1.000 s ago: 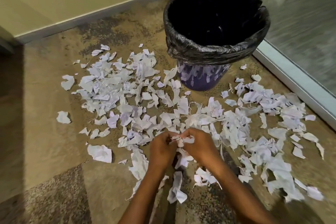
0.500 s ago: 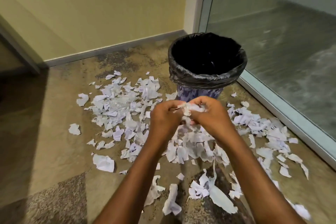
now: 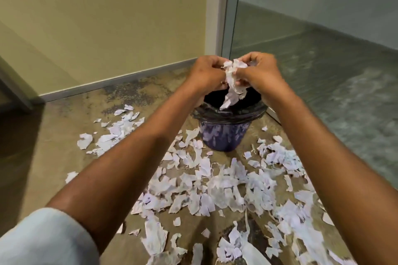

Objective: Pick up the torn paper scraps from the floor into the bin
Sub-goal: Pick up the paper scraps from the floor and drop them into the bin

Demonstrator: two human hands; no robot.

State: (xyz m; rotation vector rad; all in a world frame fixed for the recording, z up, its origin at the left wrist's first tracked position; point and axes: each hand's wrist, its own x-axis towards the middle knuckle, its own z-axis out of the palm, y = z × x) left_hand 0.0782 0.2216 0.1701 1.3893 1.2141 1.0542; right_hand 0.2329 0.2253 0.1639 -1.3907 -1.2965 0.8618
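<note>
My left hand [image 3: 205,74] and my right hand [image 3: 259,73] are pressed together, both shut on one bunch of white paper scraps [image 3: 233,80]. The bunch hangs directly above the open mouth of the purple bin [image 3: 221,135], which is lined with a black bag [image 3: 243,114]. One strip dangles from the bunch toward the bin's opening. Many torn paper scraps [image 3: 215,187] still cover the brown floor in front of and on both sides of the bin. My forearms hide part of the bin's rim.
The bin stands in a corner, with a yellow wall [image 3: 107,17] and its grey skirting [image 3: 112,83] behind and a glass panel [image 3: 323,28] with a metal frame [image 3: 226,11] on the right. A dark shadowed edge [image 3: 13,92] lies at the far left.
Both hands have lifted the bunch of scraps from the floor pile and carried it forward, from in front of the bin to above its mouth. The view has risen with them.
</note>
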